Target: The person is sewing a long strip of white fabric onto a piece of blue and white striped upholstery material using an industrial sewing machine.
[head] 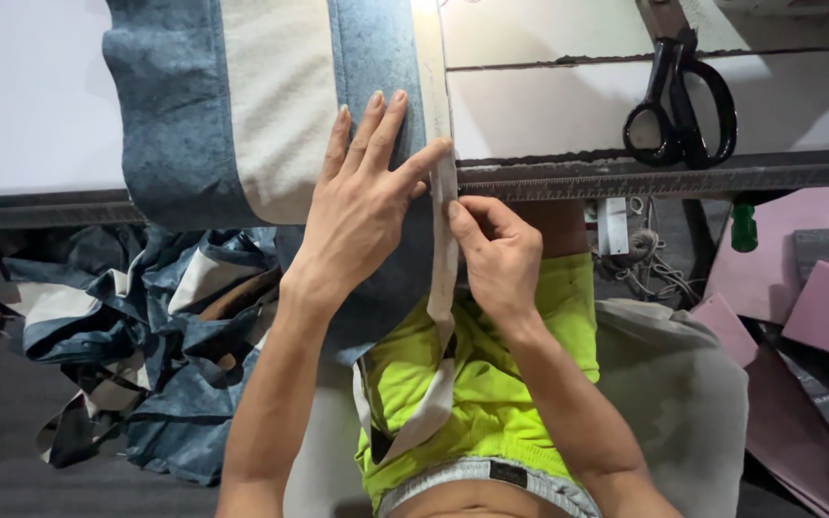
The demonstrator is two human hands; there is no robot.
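A blue-and-cream striped fabric panel (242, 105) hangs over the front edge of a white work table (31, 96). My left hand (362, 197) lies flat on its blue right stripe, fingers spread and pointing up. A narrow cream fabric strip (441, 249) runs along the panel's right edge and trails down over my lap. My right hand (496, 254) pinches this strip at the table's edge, thumb and forefinger closed on it, just right of my left hand.
Black scissors (680, 101) lie on the table at the upper right. A heap of blue-and-cream fabric (136, 326) sits on the floor at the left. Pink foam pieces (817, 307) are stacked at the right. A green-handled tool (743, 228) hangs under the table edge.
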